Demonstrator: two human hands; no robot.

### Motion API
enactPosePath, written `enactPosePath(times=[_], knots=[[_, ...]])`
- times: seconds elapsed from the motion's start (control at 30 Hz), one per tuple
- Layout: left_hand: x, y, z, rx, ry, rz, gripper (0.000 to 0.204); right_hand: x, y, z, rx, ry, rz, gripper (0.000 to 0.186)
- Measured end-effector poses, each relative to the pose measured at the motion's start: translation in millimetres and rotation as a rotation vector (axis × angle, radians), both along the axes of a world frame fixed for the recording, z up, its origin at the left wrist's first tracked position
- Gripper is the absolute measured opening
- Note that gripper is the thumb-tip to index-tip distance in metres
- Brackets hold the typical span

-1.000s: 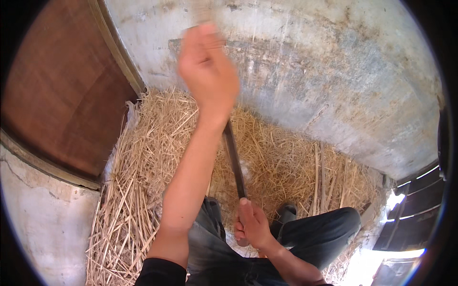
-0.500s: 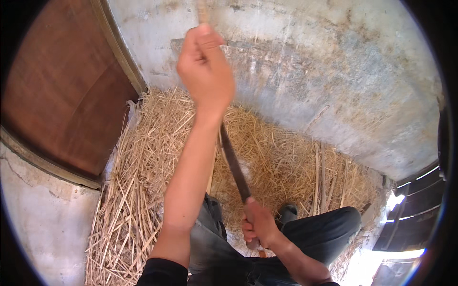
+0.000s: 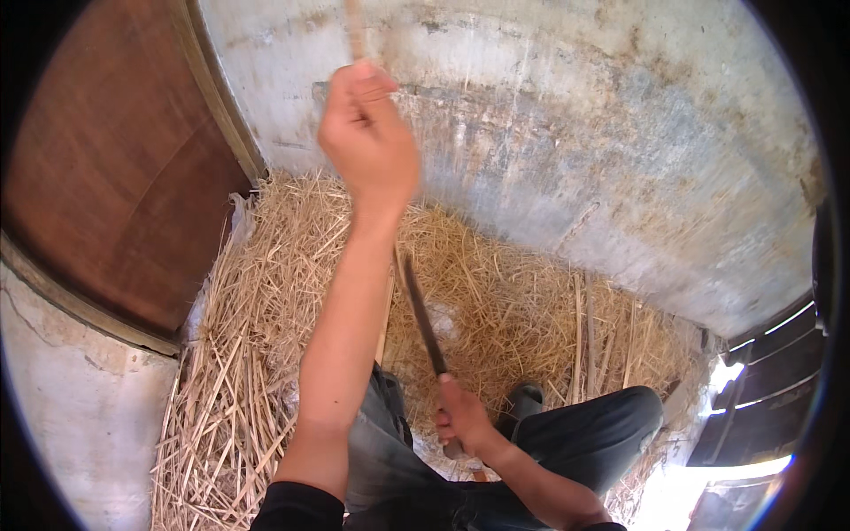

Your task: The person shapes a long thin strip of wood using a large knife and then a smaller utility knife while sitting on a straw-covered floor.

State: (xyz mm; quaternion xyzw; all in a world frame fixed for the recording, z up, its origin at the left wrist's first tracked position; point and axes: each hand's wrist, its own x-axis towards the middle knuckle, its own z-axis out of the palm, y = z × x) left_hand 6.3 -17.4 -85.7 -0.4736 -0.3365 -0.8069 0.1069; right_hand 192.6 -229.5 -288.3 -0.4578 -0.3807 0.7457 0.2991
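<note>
Blade gripped in your right hand, thin stick clasped in your left hand: a stray upswing could cut your left forearm.

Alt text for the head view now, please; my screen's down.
The right hand grips a long dark blade-like tool, while the left hand, higher in view, holds a thin pale stick. Loose straw lies below, beside a stained wall.

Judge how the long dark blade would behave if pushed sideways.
The blade is probably stiff: it juts from the right hand without visible sag. Gripped at one end, its tip would likely swing. Being narrow, it may be light for its length.
</note>
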Motion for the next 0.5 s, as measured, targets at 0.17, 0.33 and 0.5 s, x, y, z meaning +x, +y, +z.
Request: enactPosePath(times=[0.17, 0.33, 0.5], knots=[[-23.5, -7.8, -0.5, -0.073, -0.089, -0.305, 0.042, 36.4, 38.3, 29.1, -0.398, -0.117, -0.248, 0.051], [-39.7, -11.4, -0.8, -0.132, -0.106, -0.63, 0.044, 29.4, 64.2, 121.9, 0.306, 0.152, -0.346, 0.06], [-33.2, -11.7, -0.8, -0.068, -0.027, -0.78, 0.045, -7.5, 45.3, 62.3, 0.877, 0.091, -0.376, 0.051]])
